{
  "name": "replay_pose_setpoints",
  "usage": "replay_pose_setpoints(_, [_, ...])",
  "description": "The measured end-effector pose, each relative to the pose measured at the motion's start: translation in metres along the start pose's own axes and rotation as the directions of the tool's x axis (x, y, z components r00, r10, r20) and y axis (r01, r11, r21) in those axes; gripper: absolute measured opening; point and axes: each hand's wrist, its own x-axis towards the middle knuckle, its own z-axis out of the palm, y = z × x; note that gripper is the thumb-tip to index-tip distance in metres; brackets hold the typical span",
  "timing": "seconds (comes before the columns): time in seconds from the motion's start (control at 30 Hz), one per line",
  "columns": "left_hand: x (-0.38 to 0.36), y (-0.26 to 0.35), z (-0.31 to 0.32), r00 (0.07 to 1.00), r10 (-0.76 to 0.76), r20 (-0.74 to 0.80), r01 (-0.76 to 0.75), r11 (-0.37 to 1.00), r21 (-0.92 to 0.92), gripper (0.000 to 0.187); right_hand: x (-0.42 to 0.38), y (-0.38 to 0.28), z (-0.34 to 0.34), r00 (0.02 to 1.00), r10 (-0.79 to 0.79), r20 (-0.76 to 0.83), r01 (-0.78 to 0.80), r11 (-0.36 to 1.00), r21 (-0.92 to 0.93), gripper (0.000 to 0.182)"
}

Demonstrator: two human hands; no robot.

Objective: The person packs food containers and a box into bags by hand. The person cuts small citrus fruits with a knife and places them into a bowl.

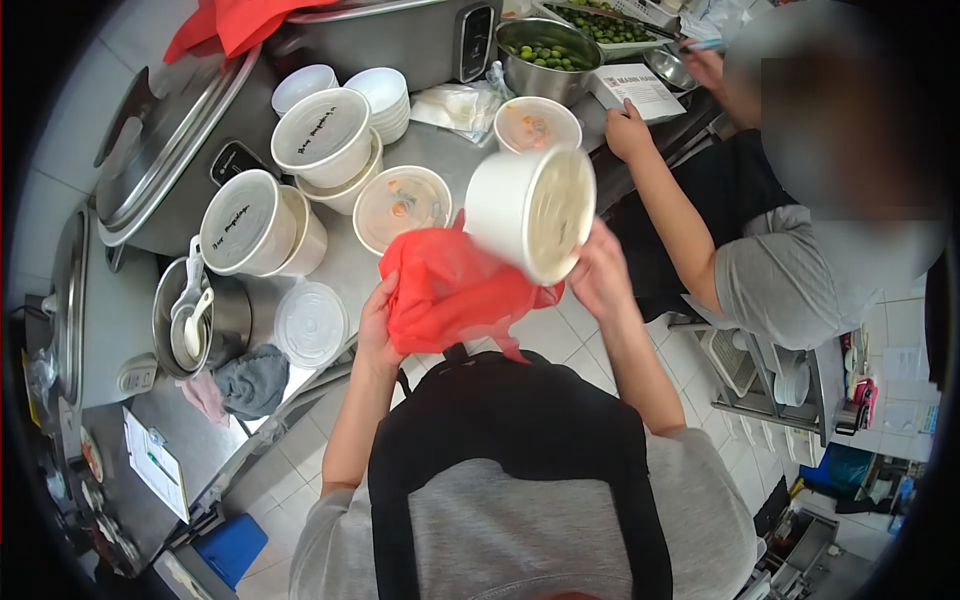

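Note:
My left hand grips a red plastic bag by its side, fingers closed on the thin film. In my right hand is a white lidded tub, tilted on its side above the bag, its clear lid facing right. Its lower edge overlaps the bag's far edge. Behind the bag, on the metal counter, sit a lidded tub with orange bits and a similar tub. Stacked white tubs with handwritten lids stand to the left.
A co-worker at right holds a white box beside a steel bowl of green fruit. At left are a steel pot with ladles, a loose round lid, a grey cloth and a clipboard. The metal counter edge runs diagonally.

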Motion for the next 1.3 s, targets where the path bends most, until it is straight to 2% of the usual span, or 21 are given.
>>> replay_pose_setpoints(0.13, [0.007,-0.015,0.054,1.0,-0.023,0.02,0.02,0.994,0.106,0.039,-0.056,0.049,-0.039,0.972,0.23,0.052,-0.229,0.973,-0.025,0.047])
replay_pose_setpoints(0.2, [0.013,-0.031,0.079,0.993,-0.11,-0.041,0.118,0.92,0.373,0.039,-0.075,0.063,-0.052,0.964,0.261,0.049,-0.258,0.964,-0.067,0.046])
replay_pose_setpoints(0.27, [0.015,-0.064,0.104,0.968,-0.239,-0.074,0.179,0.454,0.873,0.048,-0.092,0.071,-0.062,0.916,0.388,0.103,-0.345,0.892,-0.291,0.045])
replay_pose_setpoints(0.33, [0.009,-0.112,0.12,0.956,-0.286,0.061,-0.083,-0.066,0.994,0.045,-0.107,0.072,-0.069,0.899,0.419,0.129,-0.374,0.886,-0.274,0.042])
replay_pose_setpoints(0.37, [0.019,-0.132,0.112,0.81,-0.57,0.138,-0.296,-0.196,0.935,0.046,-0.116,0.068,-0.064,0.921,0.39,0.011,-0.364,0.871,-0.331,0.041])
replay_pose_setpoints(0.4, [0.017,-0.159,0.1,0.787,-0.602,0.133,-0.366,-0.283,0.886,0.044,-0.125,0.066,-0.061,0.931,0.348,-0.106,-0.361,0.849,-0.385,0.04])
replay_pose_setpoints(0.43, [0.013,-0.186,0.097,0.734,-0.679,0.001,-0.309,-0.333,0.891,0.042,-0.122,0.16,-0.14,0.973,0.219,0.067,-0.212,0.972,-0.1,0.037])
replay_pose_setpoints(0.47, [0.0,-0.21,0.105,0.709,-0.702,-0.07,-0.275,-0.366,0.889,0.039,-0.134,0.131,-0.129,0.967,0.256,0.018,-0.241,0.931,-0.272,0.037])
replay_pose_setpoints(0.53, [-0.016,-0.255,0.079,0.659,-0.721,0.217,-0.527,-0.237,0.816,0.044,-0.153,0.108,-0.118,0.966,0.257,0.036,-0.227,0.903,-0.365,0.036])
replay_pose_setpoints(0.6, [-0.05,-0.268,0.13,0.569,-0.813,-0.125,-0.518,-0.472,0.713,0.049,-0.17,0.083,-0.114,0.971,0.229,0.071,-0.179,0.889,-0.423,0.035])
replay_pose_setpoints(0.67, [-0.07,-0.249,0.151,0.535,-0.841,0.074,-0.634,-0.342,0.694,0.044,-0.183,0.054,-0.11,0.976,0.195,0.098,-0.121,0.857,-0.501,0.034])
replay_pose_setpoints(0.73, [-0.069,-0.209,0.182,0.608,-0.577,0.546,-0.754,-0.205,0.624,0.038,-0.193,0.022,-0.105,0.982,0.144,0.124,-0.048,0.818,-0.574,0.034])
replay_pose_setpoints(0.77, [-0.06,-0.189,0.197,0.682,-0.386,0.621,-0.73,-0.406,0.55,0.034,-0.198,0.004,-0.105,0.984,0.123,0.13,-0.019,0.794,-0.608,0.033])
replay_pose_setpoints(0.8, [-0.044,-0.179,0.214,0.55,-0.303,0.778,-0.765,-0.556,0.325,0.034,-0.202,-0.008,-0.106,0.988,0.099,0.12,0.0,0.772,-0.635,0.033])
replay_pose_setpoints(0.87, [0.021,-0.189,0.2,0.521,-0.326,0.789,-0.811,-0.478,0.338,0.029,-0.226,-0.026,-0.117,1.0,0.025,0.0,-0.019,0.754,-0.657,0.032])
replay_pose_setpoints(0.93, [0.065,-0.198,0.169,0.575,-0.579,0.578,-0.749,-0.088,0.657,0.017,-0.234,-0.019,-0.127,0.981,0.032,-0.189,-0.125,0.856,-0.502,0.033])
replay_pose_setpoints(1.03, [0.084,-0.235,0.123,0.683,-0.6,0.416,-0.367,0.211,0.906,0.007,-0.272,-0.05,-0.117,0.977,-0.06,-0.202,0.004,0.964,-0.265,0.038])
replay_pose_setpoints(1.07, [0.068,-0.257,0.118,0.732,-0.602,0.319,-0.089,0.379,0.921,0.011,-0.284,-0.057,-0.116,0.97,-0.081,-0.228,0.019,0.966,-0.259,0.038])
replay_pose_setpoints(1.2, [0.056,-0.356,0.078,0.76,-0.638,0.126,0.492,0.69,0.531,0.052,-0.333,-0.067,-0.14,0.816,-0.283,-0.505,0.217,0.958,-0.186,0.038])
replay_pose_setpoints(1.27, [0.052,-0.399,0.095,0.665,-0.715,0.216,0.567,0.671,0.477,0.067,-0.358,-0.076,-0.155,0.732,-0.365,-0.575,0.279,0.931,-0.236,0.038])
replay_pose_setpoints(1.3, [0.055,-0.42,0.097,0.537,-0.797,0.278,0.648,0.6,0.469,0.067,-0.372,-0.085,-0.161,0.712,-0.38,-0.591,0.291,0.925,-0.244,0.038])
